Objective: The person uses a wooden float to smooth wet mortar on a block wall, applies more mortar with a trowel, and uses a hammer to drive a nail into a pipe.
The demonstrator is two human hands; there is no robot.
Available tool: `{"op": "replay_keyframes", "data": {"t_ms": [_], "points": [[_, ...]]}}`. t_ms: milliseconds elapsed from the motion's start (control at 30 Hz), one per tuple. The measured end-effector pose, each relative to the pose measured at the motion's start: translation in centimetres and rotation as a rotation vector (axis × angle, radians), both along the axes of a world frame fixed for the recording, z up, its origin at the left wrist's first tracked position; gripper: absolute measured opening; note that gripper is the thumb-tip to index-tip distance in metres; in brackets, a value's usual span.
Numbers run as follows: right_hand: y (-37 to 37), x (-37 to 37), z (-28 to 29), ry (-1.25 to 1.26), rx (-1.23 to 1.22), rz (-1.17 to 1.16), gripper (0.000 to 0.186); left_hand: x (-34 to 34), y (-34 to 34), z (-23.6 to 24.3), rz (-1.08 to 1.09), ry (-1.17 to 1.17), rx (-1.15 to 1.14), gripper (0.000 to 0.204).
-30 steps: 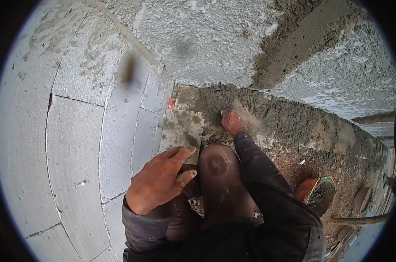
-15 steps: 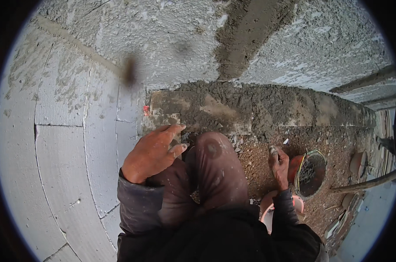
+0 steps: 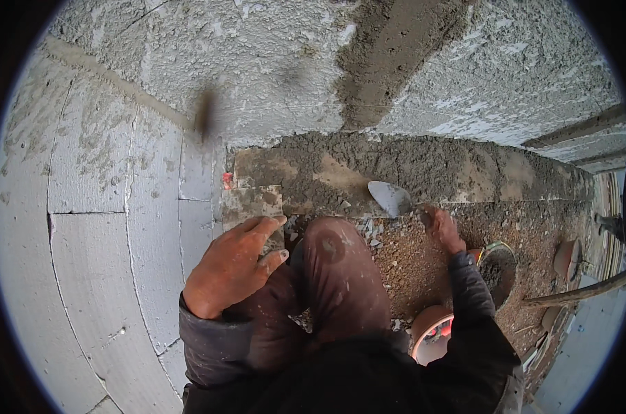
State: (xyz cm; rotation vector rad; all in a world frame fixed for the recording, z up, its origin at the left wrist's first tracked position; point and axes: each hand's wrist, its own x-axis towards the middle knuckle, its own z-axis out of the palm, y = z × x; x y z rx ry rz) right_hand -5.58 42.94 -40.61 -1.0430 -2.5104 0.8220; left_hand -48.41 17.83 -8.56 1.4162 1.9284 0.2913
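Observation:
My right hand [image 3: 443,228] grips a trowel, its handle mostly hidden by my fingers, with the pale metal blade [image 3: 390,199] pointing left over a mortar-smeared strip [image 3: 340,169] along the foot of the rough wall. My left hand [image 3: 237,265] is open, thumb and fingers apart with nothing in them, at a speckled square slab [image 3: 247,205] in the corner left of my bent knee; whether the fingertips touch the slab I cannot tell. A bucket of grey mortar [image 3: 499,272] stands right of my right forearm.
White block wall [image 3: 92,262] on the left; rough plastered wall [image 3: 271,76] ahead. Gravel ground [image 3: 403,262] holds an orange container [image 3: 430,331], another container [image 3: 567,259] and a long pole [image 3: 568,293] at right. Stacked boards [image 3: 606,193] stand at the far right.
My right hand moved from the mortar strip down beside the bucket, then up to the strip's edge, now holding a trowel. The view turned, and my left hand stayed open.

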Motion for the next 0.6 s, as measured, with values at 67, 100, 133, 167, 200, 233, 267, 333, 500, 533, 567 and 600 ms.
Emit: {"op": "replay_keyframes", "data": {"t_ms": [67,100,133,167,200,233,267,333,500,533,567,600], "points": [[6.9,-1.5,-3.2,-0.294,0.175,0.147,0.039,0.2,-1.4,0.8,0.065,-0.028,-0.007,0.051],[11.3,-1.2,-6.6,-0.348,0.206,0.142,0.037,0.1,-1.9,1.3,0.071,-0.032,0.024,0.051],[14.8,-1.3,-9.0,-0.409,0.231,0.137,0.035,-0.1,-2.7,1.6,0.099,-0.037,0.012,0.051],[15.4,-4.9,-9.5,-0.370,0.031,0.117,0.038,0.0,-3.5,1.7,0.145,-0.024,-0.038,0.052],[15.3,-9.6,-9.4,-0.329,-0.164,0.100,0.042,0.3,-4.2,1.9,0.182,0.010,-0.058,0.052],[15.1,-13.5,-9.1,-0.323,-0.164,0.117,0.042,0.4,-4.4,1.9,0.199,0.018,-0.060,0.052],[14.4,-16.9,-8.9,-0.495,-0.029,0.116,0.045,0.5,-4.6,2.0,0.202,0.038,-0.077,0.053],[14.3,-17.4,-10.3,-0.675,0.116,0.104,0.049,0.5,-4.7,1.9,0.198,0.046,-0.086,0.053],[13.8,-12.1,-14.3,-0.269,0.507,0.018,0.032,0.5,-3.7,2.0,0.136,-0.007,0.016,0.054],[11.3,-14.1,-13.5,-0.418,0.389,0.047,0.034,0.6,-4.1,2.3,0.155,0.028,-0.016,0.054],[10.4,-14.9,-12.9,-0.410,0.382,0.037,0.034,0.8,-4.0,2.3,0.148,0.033,-0.030,0.054],[9.8,-15.0,-12.5,-0.387,0.301,0.040,0.036,0.9,-3.8,2.1,0.138,0.028,-0.037,0.054]]}}
